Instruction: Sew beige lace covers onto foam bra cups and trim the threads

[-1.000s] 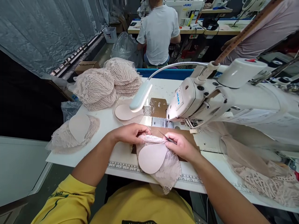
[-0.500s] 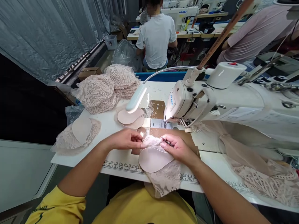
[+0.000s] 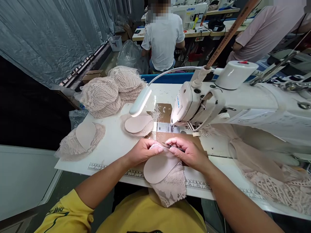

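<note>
In front of me a beige lace piece [image 3: 173,187] with a smooth teardrop-shaped pad [image 3: 157,169] on it hangs over the table's front edge. My left hand [image 3: 145,150] pinches the upper edge of the lace between thumb and fingers. My right hand [image 3: 186,152] is closed around small metal thread snips [image 3: 167,145], their pointed tips directed left at the lace beside my left thumb. Its thumb lies close to the same lace edge. The two hands almost meet, and the fingers partly hide the snips and the fabric between them.
Just beyond my hands stands a white sewing machine [image 3: 201,103] with a bendable lamp [image 3: 141,101]. Lace with pads lies at the middle [image 3: 138,124] and left [image 3: 85,136]. Lace stacks [image 3: 100,95] rise behind; more fabric [image 3: 272,174] lies right. Two people sit ahead.
My left hand has moved right, from the lace's left side to its top edge, close to my right hand. The snips' tips now lie beside my left thumb.
</note>
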### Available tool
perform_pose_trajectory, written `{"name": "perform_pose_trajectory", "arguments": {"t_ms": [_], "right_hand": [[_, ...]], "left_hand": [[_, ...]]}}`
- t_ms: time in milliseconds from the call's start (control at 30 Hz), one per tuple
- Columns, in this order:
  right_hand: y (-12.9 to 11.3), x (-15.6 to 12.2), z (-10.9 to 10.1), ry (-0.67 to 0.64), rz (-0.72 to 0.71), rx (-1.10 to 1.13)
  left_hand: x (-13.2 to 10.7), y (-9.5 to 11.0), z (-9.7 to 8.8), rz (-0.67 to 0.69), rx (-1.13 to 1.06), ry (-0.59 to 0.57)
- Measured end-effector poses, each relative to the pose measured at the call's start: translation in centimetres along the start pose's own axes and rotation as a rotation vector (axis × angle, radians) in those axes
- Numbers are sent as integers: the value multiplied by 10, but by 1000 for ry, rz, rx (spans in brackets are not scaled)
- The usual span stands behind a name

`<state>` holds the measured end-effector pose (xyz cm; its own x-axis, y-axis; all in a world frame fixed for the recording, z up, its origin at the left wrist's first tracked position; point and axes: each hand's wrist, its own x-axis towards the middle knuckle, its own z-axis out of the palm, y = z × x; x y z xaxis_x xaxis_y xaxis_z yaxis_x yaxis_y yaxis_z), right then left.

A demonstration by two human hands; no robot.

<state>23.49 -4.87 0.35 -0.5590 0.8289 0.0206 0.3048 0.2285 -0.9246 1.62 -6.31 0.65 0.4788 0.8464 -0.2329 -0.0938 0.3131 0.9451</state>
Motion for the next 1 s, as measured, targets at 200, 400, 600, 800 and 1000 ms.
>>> {"name": "perform_pose_trajectory", "arguments": {"t_ms": [200, 400, 600, 800, 1000], "right_hand": [[-10, 1, 0, -39, 5, -69], [-13, 1, 4, -25, 0, -90], [-9, -1, 1, 36, -6, -112], [-12, 1, 6, 2, 14, -101], [-7, 1, 12, 48, -16, -15]], "left_hand": [[2, -4, 1, 43, 56, 25], [3, -6, -1, 17, 79, 36], [2, -3, 1, 50, 65, 56], [3, -6, 0, 43, 123, 72], [3, -5, 0, 30, 131, 51]]}}
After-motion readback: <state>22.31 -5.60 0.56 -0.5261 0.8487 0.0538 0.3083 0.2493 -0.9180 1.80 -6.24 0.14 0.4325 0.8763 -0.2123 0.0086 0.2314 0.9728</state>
